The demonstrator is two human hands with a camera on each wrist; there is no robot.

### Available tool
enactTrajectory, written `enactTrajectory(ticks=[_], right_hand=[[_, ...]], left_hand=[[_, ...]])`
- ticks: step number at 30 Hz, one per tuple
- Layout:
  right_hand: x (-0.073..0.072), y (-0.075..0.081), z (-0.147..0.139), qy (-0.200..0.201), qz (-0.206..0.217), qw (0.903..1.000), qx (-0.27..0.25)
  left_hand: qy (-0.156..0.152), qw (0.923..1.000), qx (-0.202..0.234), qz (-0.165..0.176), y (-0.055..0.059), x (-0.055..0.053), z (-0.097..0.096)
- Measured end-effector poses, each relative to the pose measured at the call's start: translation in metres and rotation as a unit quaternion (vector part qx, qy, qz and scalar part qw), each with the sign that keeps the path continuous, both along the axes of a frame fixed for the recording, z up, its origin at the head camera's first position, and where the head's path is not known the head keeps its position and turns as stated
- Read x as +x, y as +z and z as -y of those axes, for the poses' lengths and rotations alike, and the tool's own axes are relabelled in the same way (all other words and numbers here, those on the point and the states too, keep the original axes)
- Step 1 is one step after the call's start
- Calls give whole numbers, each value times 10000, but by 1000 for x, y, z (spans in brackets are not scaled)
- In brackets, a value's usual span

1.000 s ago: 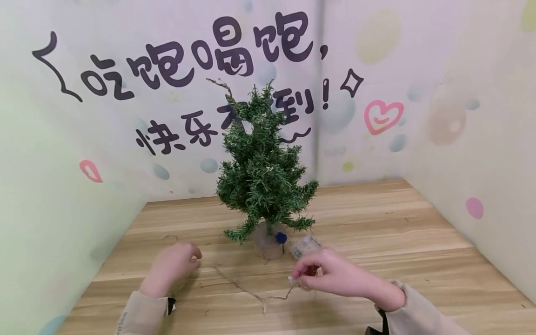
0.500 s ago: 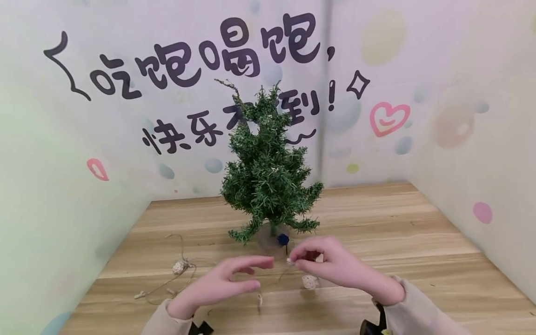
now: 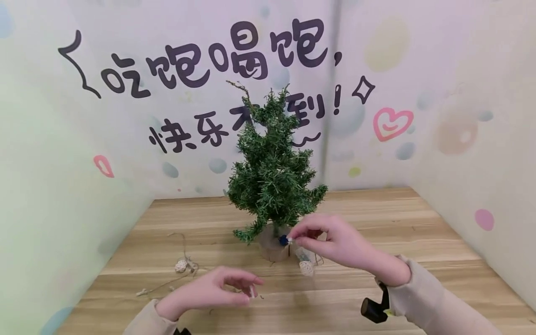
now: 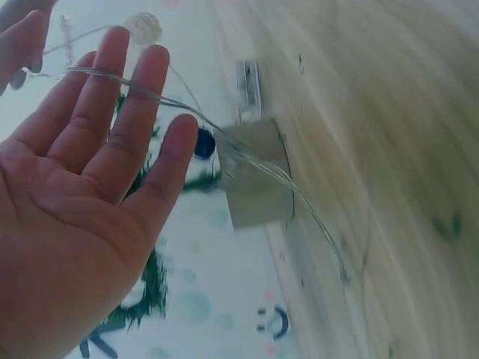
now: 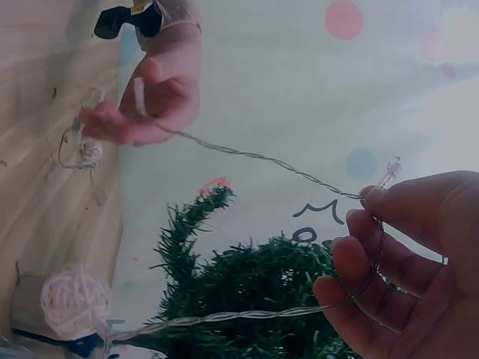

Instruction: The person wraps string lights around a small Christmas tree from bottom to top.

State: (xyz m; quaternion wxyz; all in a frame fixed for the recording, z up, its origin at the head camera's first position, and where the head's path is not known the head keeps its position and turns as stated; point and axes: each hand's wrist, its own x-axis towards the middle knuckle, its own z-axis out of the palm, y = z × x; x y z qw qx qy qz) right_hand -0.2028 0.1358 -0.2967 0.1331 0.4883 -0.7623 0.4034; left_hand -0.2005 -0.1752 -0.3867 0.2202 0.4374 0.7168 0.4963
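My right hand [image 3: 331, 237], in front of the tree base, pinches the twisted wire of a string of lights [image 5: 254, 155] between thumb and fingertips. A small clear bulb [image 5: 391, 173] sticks out above that thumb. Lower and to its left, my left hand [image 3: 217, 288] is loosely cupped, and the wire runs across its fairly straight fingers [image 4: 153, 67]. Beside those fingers hangs a small white bulb [image 3: 252, 291]. A white woven ball [image 3: 306, 267] on the string is below my right hand. More string with another white woven ball [image 3: 181, 265] lies on the table left.
A small artificial green tree [image 3: 276, 167] stands mid-table on a round pale base [image 3: 274, 251]. A dark blue ball [image 3: 284, 240] shows at the base. Behind my right hand is a clear box [image 4: 251, 88]. Walls enclose the wooden table [image 3: 377, 218] at back and sides.
My left hand has moved from the left side toward the middle, then slightly back with a bulb at its fingers. My right hand has risen toward the tree base, still pinching the string.
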Motion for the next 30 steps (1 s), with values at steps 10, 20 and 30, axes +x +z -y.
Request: enactTrajectory(ticks=[10, 20, 30], right_hand=[[-13, 31, 0, 83, -642, 9978, -149], [-21, 52, -2, -389, -699, 9966, 200], [-27, 47, -10, -666, -626, 9954, 278]], left_hand=[[872, 9959, -226, -118, 41, 8, 45], [2730, 9451, -886, -1564, 82, 8, 62], [4113, 8898, -662, -1861, 84, 1, 52]])
